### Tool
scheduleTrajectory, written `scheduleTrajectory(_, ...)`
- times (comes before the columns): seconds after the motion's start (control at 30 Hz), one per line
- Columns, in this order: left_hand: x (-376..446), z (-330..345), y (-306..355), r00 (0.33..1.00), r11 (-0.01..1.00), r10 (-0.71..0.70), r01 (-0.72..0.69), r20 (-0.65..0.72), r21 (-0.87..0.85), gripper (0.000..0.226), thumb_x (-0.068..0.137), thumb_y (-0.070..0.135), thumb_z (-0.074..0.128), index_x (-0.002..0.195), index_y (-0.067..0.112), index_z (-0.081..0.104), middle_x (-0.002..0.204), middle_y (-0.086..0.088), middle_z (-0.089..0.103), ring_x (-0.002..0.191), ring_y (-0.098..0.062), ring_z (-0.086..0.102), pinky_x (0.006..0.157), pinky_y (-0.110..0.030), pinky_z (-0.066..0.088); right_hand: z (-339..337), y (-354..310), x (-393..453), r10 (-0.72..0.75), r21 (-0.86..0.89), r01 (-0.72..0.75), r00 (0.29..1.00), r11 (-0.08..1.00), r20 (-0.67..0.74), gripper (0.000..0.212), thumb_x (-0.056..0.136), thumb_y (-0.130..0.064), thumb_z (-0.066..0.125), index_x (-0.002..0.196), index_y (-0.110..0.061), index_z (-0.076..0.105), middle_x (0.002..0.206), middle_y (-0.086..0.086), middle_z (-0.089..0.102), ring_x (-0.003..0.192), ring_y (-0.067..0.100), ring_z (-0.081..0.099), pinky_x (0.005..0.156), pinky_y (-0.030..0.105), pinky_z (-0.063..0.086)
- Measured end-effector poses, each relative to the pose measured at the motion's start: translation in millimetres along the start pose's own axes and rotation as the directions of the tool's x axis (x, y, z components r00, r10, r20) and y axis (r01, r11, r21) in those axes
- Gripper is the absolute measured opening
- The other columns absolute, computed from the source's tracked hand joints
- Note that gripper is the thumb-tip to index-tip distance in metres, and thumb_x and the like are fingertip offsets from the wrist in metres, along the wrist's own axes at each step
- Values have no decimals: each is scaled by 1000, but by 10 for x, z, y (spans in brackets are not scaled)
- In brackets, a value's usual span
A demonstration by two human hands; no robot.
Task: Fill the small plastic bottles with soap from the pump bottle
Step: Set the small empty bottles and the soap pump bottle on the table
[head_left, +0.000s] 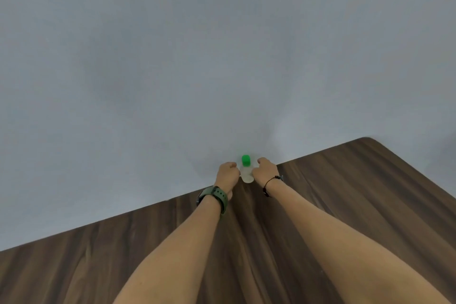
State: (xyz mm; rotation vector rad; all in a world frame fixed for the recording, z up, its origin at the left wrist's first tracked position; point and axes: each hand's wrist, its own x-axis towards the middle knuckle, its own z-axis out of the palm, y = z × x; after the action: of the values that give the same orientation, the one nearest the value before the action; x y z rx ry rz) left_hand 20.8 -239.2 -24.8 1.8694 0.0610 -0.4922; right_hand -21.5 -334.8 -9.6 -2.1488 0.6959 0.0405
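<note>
Head view: at the far edge of the tabletop [345,205], left hand [227,175] and right hand [266,171] close around a small bottle [246,175] with green cap [246,160]. Best steadied upright while uncapping; pump bottle unseen.

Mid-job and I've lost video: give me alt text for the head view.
Both hands, left hand and right hand, are stretched out to the far edge of a dark wood table, closed on either side of a small clear bottle with a green cap. A plain grey wall fills the upper frame; no pump bottle is visible.
</note>
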Motion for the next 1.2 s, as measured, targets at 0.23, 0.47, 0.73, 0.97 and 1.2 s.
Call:
scheduleTrajectory(0.23, 300, 121, -138, 999, 999, 34, -34, 10, 2, 45, 81, -13, 41, 121, 1, 56, 122, -19, 60, 112, -30, 56, 97, -40, 47, 307, 88, 279, -42, 14, 42, 999, 999, 11, 23, 87, -12, 49, 100, 0, 64, 107, 21, 66, 101, 35, 60, 81, 36, 49)
scheduleTrajectory(0.47, -36, -131, -200, 997, 995, 80, -79, -12, 67, 40, 84, -10, 44, 118, 4, 58, 108, -15, 63, 85, -19, 55, 66, -24, 45, 381, 44, -90, -101, 22, 101, 995, 995, 25, 23, 83, -6, 51, 104, -6, 62, 110, 16, 65, 102, 31, 60, 83, 35, 48)
scheduleTrajectory(0.73, -1242, -1252, -387, 976, 979, 182, -168, -121, 118, 19, 85, -4, 54, 99, 3, 66, 97, -13, 66, 90, -23, 60, 88, -41, 50, 485, -599, -1407, -367, 49, 365, 910, 930, 193, 34, 83, -5, 52, 116, -5, 58, 120, 21, 61, 114, 35, 54, 92, 37, 45)
scheduleTrajectory(0.97, -2802, -1701, -1202, 998, 996, -28, 32, -54, 78, 18, 81, -6, 63, 76, 11, 62, 82, -8, 62, 77, -14, 63, 76, -20, 55, 917, -148, -2791, -374, 48, 393, 821, 918, 432, 28, 81, -3, 52, 108, -6, 62, 109, 22, 65, 103, 35, 58, 84, 35, 47)
scheduleTrajectory(1.2, -3553, -1715, -1875, 985, 915, -171, 166, -19, 368, 9, 78, 3, 66, 80, 12, 65, 82, -6, 66, 75, -14, 58, 73, -28, 47, 1298, 450, -3578, -312, -16, 388, 765, 922, 564, 27, 80, 1, 48, 104, -4, 60, 103, 24, 65, 99, 36, 60, 84, 37, 49)
